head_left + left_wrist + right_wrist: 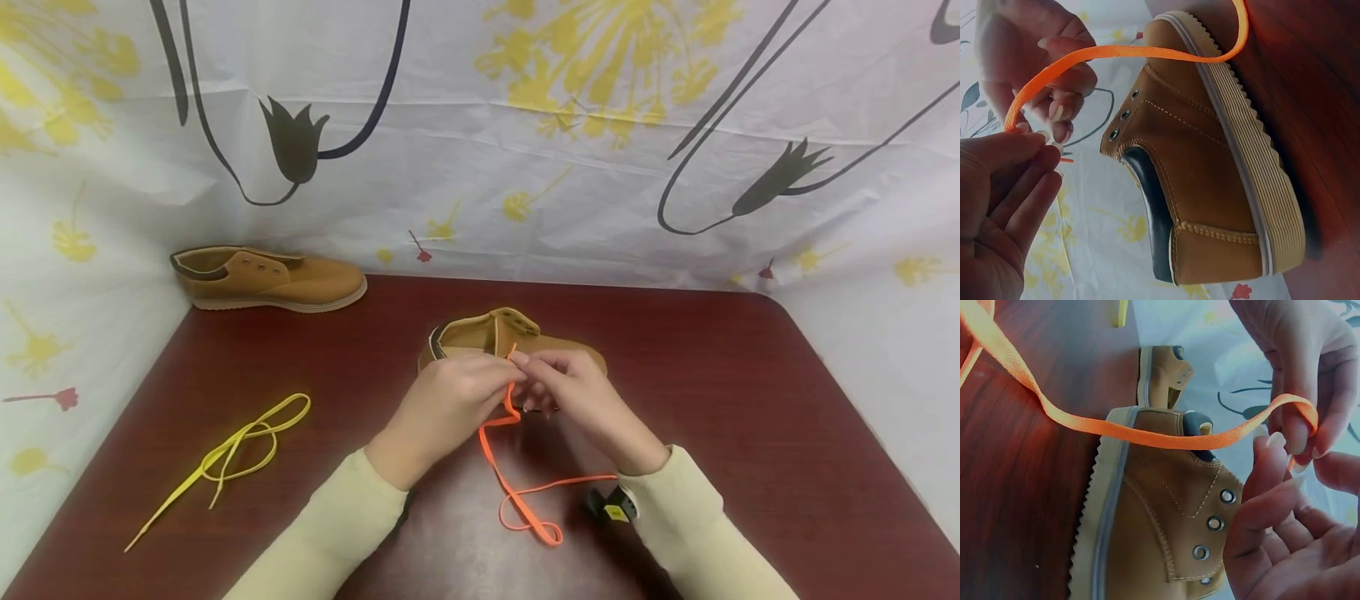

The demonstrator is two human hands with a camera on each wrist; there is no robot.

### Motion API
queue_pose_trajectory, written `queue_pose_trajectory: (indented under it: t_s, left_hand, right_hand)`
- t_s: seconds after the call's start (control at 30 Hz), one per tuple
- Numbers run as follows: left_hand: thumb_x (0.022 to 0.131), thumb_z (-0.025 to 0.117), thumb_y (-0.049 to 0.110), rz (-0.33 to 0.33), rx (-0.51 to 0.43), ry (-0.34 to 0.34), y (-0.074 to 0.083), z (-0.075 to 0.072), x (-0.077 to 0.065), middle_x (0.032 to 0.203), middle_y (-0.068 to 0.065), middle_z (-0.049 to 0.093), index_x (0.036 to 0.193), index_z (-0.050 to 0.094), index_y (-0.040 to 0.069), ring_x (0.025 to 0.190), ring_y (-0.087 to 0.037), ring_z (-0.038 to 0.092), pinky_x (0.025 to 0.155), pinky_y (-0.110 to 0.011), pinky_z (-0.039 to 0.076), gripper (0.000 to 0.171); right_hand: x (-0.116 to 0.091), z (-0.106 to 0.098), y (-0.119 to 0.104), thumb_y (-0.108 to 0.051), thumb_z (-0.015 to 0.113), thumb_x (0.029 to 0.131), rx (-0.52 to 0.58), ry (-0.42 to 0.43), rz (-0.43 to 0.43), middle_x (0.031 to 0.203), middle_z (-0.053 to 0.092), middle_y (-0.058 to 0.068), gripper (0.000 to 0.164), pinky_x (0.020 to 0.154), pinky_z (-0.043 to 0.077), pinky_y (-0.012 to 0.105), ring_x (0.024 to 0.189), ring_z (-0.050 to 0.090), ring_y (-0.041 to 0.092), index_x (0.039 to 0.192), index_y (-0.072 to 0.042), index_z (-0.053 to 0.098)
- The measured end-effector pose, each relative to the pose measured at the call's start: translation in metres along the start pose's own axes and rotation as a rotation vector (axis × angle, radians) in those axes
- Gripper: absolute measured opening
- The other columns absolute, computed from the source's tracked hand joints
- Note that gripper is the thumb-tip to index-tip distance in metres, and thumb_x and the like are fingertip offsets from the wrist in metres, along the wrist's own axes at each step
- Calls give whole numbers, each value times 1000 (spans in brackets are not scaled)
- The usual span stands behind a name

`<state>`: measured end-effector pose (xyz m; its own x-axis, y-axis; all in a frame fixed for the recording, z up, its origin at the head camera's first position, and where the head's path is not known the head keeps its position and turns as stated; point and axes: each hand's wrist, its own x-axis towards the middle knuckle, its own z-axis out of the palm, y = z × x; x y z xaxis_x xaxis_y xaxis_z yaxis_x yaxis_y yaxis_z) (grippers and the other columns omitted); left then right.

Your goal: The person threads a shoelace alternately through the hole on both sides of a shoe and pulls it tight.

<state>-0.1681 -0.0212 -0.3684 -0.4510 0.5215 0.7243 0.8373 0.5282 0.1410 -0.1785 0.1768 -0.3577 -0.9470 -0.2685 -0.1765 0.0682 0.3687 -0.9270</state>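
Observation:
Over the near tan shoe [558,346], both hands meet at one end of an orange shoelace [491,450]. My left hand [457,396] pinches the lace between thumb and fingers, close to its tip. From the other side, my right hand [581,392] brings curled fingers and thumb to that same end, the fingertips of both hands crowded together. A short bit of orange tip pokes out among them in the left wrist view. The lace's other part hangs down and lies looped on the table. The shoe's eyelets [1214,523] hold no lace in the right wrist view.
A second tan shoe [277,279] stands at the back left against the patterned white cloth [465,208]. On the left of the dark red table [360,333] lies a loosely folded yellow shoelace [225,450].

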Motion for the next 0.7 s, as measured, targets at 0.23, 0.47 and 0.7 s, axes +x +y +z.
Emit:
queue_pose_trajectory:
  t_s: [0.23, 0.47, 0.7]
  left_hand:
    - [86, 74, -2, 71, 122, -61, 7, 7, 7, 96, 8, 76, 95, 76, 15, 91, -6, 71, 83, -19, 57, 19]
    - [88, 75, 4, 45, 161, -72, 11, 12, 12, 95, 9, 76, 96, 78, 17, 98, -7, 69, 85, -19, 57, 15]
    - [85, 72, -2, 14, 80, -91, 10, 11, 20, 104, 5, 77, 102, 78, 14, 106, -12, 69, 92, -21, 55, 25]
  right_hand:
    - [4, -3, 7, -25, 62, 100, 130, 35, 54, 64, 63, -4, 28, 53, 44, 24, 59, 58, 10, 111, -2, 72]
    - [4, -5, 12, -22, 65, 97, 213, 108, 63, 67, 65, -5, 24, 57, 48, 25, 62, 57, 10, 110, -4, 75]
    - [4, -10, 15, -20, 63, 100, 360, 148, 49, 84, 75, -7, 17, 66, 57, 23, 72, 69, 6, 104, -9, 75]
